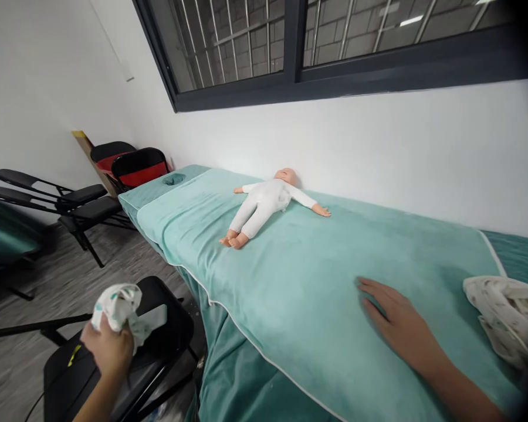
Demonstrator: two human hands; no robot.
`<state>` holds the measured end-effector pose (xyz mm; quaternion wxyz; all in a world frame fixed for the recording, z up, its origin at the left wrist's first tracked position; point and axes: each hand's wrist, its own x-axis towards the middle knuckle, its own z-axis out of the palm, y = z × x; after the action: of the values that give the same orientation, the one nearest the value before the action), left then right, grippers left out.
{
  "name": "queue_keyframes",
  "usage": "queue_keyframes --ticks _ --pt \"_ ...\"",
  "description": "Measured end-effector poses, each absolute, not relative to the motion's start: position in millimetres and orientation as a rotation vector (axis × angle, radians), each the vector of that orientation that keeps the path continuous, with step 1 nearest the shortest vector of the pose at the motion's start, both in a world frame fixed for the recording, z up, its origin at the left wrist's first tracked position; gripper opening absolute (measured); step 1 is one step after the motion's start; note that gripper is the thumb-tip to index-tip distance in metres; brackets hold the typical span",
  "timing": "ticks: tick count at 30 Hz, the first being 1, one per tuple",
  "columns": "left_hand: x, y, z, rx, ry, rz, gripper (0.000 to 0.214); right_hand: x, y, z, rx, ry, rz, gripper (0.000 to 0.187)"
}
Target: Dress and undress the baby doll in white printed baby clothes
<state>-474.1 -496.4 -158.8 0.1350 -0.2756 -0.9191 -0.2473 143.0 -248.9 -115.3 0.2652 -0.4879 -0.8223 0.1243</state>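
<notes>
My left hand [108,346] is closed around a bunched white cloth [119,305] with green marks, held above a black folding chair. My right hand [398,322] is stretched out over the light green sheet [299,310] that covers the bed, fingers extended and nothing in them. Whether its palm presses on the sheet I cannot tell. Farther back on the sheet a baby doll [264,202] in a white bodysuit lies on its back, arms spread and head toward the wall. A crumpled white patterned cloth [508,316] lies to the right of my right hand.
A black folding chair [171,316] stands at the bed's near left side, with a pale flat object [154,316] on its seat. More black chairs [88,205] and two with red parts [141,170] are at the left. A barred window [233,41] is above the bed.
</notes>
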Motion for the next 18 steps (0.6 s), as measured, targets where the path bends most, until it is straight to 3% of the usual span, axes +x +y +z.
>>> queue_keyframes --ticks 4,7,18 --pt "-463.4 -520.7 -219.1 -0.863 -2.960 -0.295 0.065 141.2 -250.0 -111.0 -1.337 -2.223 0.358 0.039" --pt "-461.9 -525.4 -244.1 -0.802 -2.960 -0.215 0.071 141.6 -251.0 -108.2 -1.363 -2.219 0.392 0.039" --pt "-434.0 -504.5 -228.8 -0.721 -2.907 -0.325 0.076 142.2 -249.1 -112.0 -1.349 -2.177 0.425 0.035"
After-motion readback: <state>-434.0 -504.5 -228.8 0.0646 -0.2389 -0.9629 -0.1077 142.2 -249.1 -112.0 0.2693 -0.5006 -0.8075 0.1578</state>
